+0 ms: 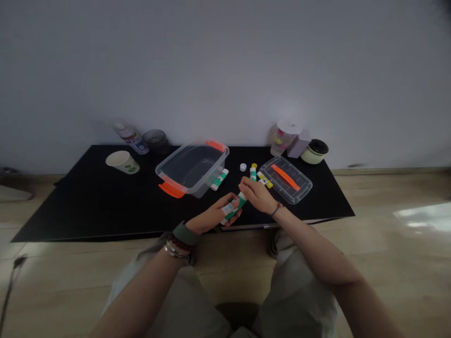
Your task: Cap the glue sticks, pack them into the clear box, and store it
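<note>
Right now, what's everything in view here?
table: one, black, against wall
storage box: one, clear with orange latches, table middle
lid: one, clear with orange handle, right of box
held tube: one, green-white, table's front edge
lying tube: one, green-white, beside box
yellow-capped tube: one, green, left of lid
yellow tube: one, yellow, beside lid
small cap: one, white, near tubes
paper cup: one, white, left
bottle: one, white, back left
jar: one, dark, beside bottle
lidded cup: one, clear, back right
small box: one, lilac, beside lidded cup
bowl: one, cream, far right
left hand: one, holds held tube's lower end
right hand: one, grips its upper end
</note>
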A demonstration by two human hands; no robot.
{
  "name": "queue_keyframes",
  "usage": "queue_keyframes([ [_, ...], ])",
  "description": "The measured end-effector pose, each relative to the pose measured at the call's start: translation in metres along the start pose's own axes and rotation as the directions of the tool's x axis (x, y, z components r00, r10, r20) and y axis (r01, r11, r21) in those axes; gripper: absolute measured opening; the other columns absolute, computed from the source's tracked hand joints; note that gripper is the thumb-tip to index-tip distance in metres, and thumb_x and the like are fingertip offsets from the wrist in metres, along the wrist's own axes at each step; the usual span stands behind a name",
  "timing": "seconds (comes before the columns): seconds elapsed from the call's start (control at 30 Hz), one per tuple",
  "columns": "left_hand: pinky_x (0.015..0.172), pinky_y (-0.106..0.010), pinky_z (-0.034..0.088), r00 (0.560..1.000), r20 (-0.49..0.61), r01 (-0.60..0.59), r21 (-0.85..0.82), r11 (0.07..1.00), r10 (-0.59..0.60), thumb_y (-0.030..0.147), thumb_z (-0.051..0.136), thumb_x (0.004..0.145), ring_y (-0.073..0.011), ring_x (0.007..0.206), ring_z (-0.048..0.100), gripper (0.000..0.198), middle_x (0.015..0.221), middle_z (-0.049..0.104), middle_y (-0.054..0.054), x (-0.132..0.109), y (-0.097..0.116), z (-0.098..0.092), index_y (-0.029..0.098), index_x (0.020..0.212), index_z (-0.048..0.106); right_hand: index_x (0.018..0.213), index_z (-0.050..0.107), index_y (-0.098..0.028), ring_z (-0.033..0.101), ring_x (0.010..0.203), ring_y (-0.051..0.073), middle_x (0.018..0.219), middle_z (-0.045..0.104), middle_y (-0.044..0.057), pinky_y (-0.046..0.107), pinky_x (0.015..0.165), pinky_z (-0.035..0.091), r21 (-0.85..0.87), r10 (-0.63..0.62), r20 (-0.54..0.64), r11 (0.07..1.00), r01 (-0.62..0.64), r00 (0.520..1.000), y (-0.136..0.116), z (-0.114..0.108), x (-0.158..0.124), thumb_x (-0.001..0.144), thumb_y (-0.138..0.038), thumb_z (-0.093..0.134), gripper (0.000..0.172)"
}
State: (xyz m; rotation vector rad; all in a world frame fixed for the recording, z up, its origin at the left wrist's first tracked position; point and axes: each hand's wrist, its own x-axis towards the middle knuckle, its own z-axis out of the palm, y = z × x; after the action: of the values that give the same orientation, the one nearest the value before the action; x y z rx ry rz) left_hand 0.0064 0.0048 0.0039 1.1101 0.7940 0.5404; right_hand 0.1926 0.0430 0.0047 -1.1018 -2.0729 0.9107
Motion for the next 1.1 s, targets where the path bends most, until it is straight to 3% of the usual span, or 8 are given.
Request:
queue_keyframes([
  [0.3,0.049,-0.021,0.038,0.975,-0.137,-0.120,0.326,0.938,0.173,0.054,0.044,0.095,-0.0085,0.053,0.045,0.032,0.074,0.049,0.004,0.006,-0.008,0.006,0.023,0.099,0.039,0.077,0.043,-0.022,0.043,0.056,0.013,0.063,0.044,-0.003,0.026,0.060,0.027,-0.210,0.082,-0.025,0.974,-0.085,0.996,0.000,0.008,0.010,0.100,-0.030,0.033,0.026],
  [0.43,0.062,-0.029,0.042,0.933,-0.261,-0.003,0.683,0.731,0.247,0.040,0.046,0.095,-0.0188,0.067,0.059,0.021,0.078,0.056,-0.002,0.010,-0.014,0.004,0.021,0.105,0.043,0.078,0.045,-0.022,0.045,0.059,0.014,0.065,0.046,-0.002,0.027,0.061,0.028,-0.274,0.168,0.008,0.948,-0.160,0.986,0.005,0.015,0.012,0.100,-0.029,0.034,0.025],
  [0.53,0.066,-0.031,0.041,0.934,-0.281,0.084,0.774,0.627,0.222,0.037,0.049,0.093,-0.0236,0.074,0.062,0.021,0.080,0.057,-0.005,0.011,-0.015,0.000,0.021,0.106,0.044,0.076,0.043,-0.022,0.046,0.061,0.014,0.066,0.047,-0.002,0.027,0.061,0.028,-0.256,0.219,0.010,0.944,-0.210,0.976,0.007,0.019,0.010,0.101,-0.028,0.033,0.027],
  [0.63,0.061,-0.029,0.041,0.974,-0.178,0.006,0.631,0.776,0.137,0.045,0.049,0.094,-0.0179,0.065,0.057,0.027,0.076,0.054,-0.001,0.009,-0.010,-0.006,0.021,0.105,0.044,0.074,0.042,-0.022,0.046,0.060,0.013,0.064,0.047,-0.002,0.026,0.060,0.030,-0.177,0.200,0.015,0.965,-0.195,0.980,0.004,0.016,0.005,0.103,-0.034,0.030,0.033],
  [0.73,0.052,-0.023,0.039,1.000,0.010,-0.023,0.245,0.969,0.022,0.059,0.047,0.093,-0.0103,0.057,0.048,0.040,0.079,0.051,0.002,0.004,-0.004,-0.008,0.022,0.108,0.044,0.078,0.046,-0.021,0.048,0.062,0.013,0.067,0.050,-0.002,0.025,0.062,0.033,-0.088,0.022,0.068,0.996,-0.015,0.997,-0.004,0.004,-0.002,0.102,-0.042,0.033,0.034],
  [0.83,0.049,-0.020,0.038,0.991,0.130,0.027,-0.001,1.000,-0.027,0.063,0.052,0.090,-0.0074,0.057,0.046,0.047,0.080,0.051,0.002,-0.002,-0.001,-0.007,0.022,0.113,0.046,0.081,0.050,-0.020,0.048,0.062,0.012,0.068,0.051,-0.002,0.024,0.061,0.032,-0.099,-0.090,0.094,0.990,0.100,0.991,-0.011,-0.006,-0.006,0.101,-0.040,0.038,0.030],
  [0.97,0.050,-0.020,0.039,0.992,0.121,0.032,0.045,0.998,-0.038,0.063,0.052,0.091,-0.0071,0.057,0.046,0.048,0.080,0.050,0.002,-0.004,-0.006,-0.003,0.022,0.114,0.046,0.078,0.053,-0.020,0.046,0.056,0.012,0.061,0.048,-0.003,0.025,0.058,0.026,-0.283,0.020,0.132,0.959,0.018,0.991,-0.013,-0.003,-0.007,0.101,-0.032,0.037,0.030],
  [1.1,0.053,-0.024,0.039,0.998,-0.061,-0.008,0.400,0.916,0.036,0.057,0.050,0.093,-0.0108,0.058,0.048,0.041,0.078,0.054,0.000,0.000,-0.019,0.000,0.021,0.112,0.047,0.082,0.059,-0.021,0.055,0.065,0.015,0.073,0.062,0.002,0.027,0.057,0.024,-0.453,0.277,0.090,0.867,-0.209,0.957,-0.009,0.011,-0.006,0.101,-0.030,0.039,0.030],
])
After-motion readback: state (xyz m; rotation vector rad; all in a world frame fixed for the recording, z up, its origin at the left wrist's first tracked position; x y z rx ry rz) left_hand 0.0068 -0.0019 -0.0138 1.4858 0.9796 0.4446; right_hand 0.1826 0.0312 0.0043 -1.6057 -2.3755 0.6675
